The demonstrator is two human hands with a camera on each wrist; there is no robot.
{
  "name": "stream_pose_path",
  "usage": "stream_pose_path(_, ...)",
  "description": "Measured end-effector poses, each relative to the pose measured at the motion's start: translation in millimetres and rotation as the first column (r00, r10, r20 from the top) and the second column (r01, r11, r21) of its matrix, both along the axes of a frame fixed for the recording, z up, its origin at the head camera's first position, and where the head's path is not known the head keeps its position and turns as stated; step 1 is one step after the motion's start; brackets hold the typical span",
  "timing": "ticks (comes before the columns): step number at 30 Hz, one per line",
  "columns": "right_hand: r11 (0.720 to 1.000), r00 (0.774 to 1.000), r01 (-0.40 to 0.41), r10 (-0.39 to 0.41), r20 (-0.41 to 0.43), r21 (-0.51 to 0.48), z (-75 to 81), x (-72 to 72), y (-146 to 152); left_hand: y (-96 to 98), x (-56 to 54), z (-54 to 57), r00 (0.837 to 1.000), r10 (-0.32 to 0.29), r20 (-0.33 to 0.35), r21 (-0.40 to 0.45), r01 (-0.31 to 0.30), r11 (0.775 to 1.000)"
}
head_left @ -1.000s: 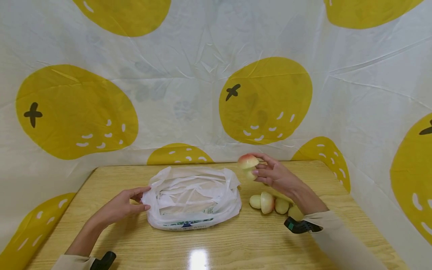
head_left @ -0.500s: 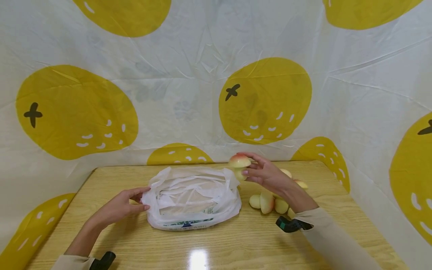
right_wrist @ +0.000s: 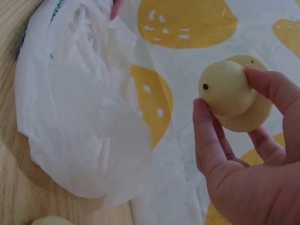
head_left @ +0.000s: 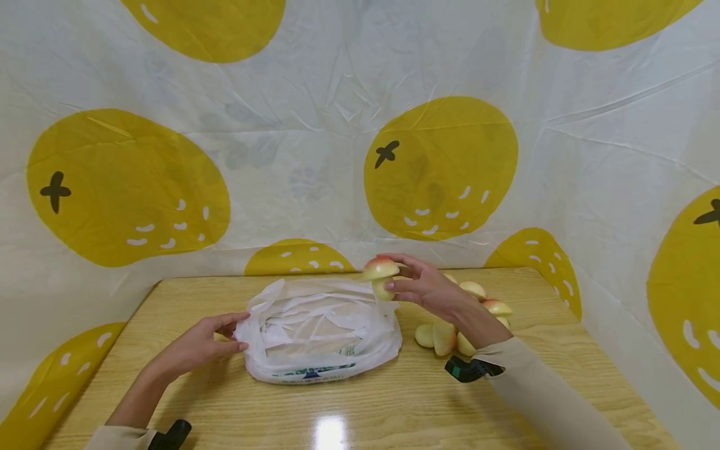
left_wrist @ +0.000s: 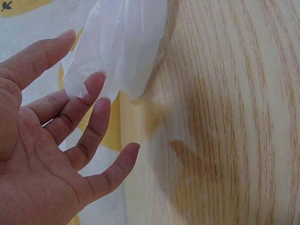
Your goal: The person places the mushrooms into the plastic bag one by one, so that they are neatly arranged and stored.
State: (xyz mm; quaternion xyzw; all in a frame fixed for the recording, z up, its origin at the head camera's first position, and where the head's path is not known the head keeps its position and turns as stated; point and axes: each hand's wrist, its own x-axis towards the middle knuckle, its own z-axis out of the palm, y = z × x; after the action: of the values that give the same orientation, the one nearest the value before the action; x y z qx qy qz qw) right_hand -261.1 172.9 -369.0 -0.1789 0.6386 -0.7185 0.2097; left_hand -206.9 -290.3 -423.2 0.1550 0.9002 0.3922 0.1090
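You face a white cloth (head_left: 292,206) printed with yellow fruit, which hangs behind a wood-grain tabletop (head_left: 394,412). On that tabletop, the white plastic bag (head_left: 315,367) sits with its mouth gaping upward, likely so that its opening is easy to reach from above; you cannot tell what its folds contain. The loose cluster of toy mushrooms (head_left: 443,339) lies to the bag's right, presumably for easy reach by your right hand (head_left: 432,294), whose arm hides part of it. Your left hand (head_left: 197,344) rests at the bag's left edge, fingers loosely spread and touching the thin film, probably to steady it. Your right hand pinches a single red-tinged toy mushroom (head_left: 380,272) between thumb and fingers, near the bag's far right rim but clear of the film, cap uppermost, a light hold that seems enough for something this small.
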Motion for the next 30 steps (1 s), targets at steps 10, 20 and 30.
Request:
stream_pose_path(10,0.997,0.999,0.001,0.002,-0.033,0.082,10.6,-3.3,-13,1.6,1.0,1.3,1.0,0.002,0.003,0.011,-0.002,1.0)
stream_pose_path(20,0.993,0.998,0.003,0.004,-0.062,0.12,10.6,-7.4,-32,2.3,0.6,0.7,1.0,-0.007,0.008,0.014,0.007,1.0)
stream_pose_path(30,0.99,0.999,0.022,-0.015,-0.05,0.139,6.7,-13.9,-52,4.4,0.4,1.6,1.0,-0.006,0.017,0.003,0.006,1.0)
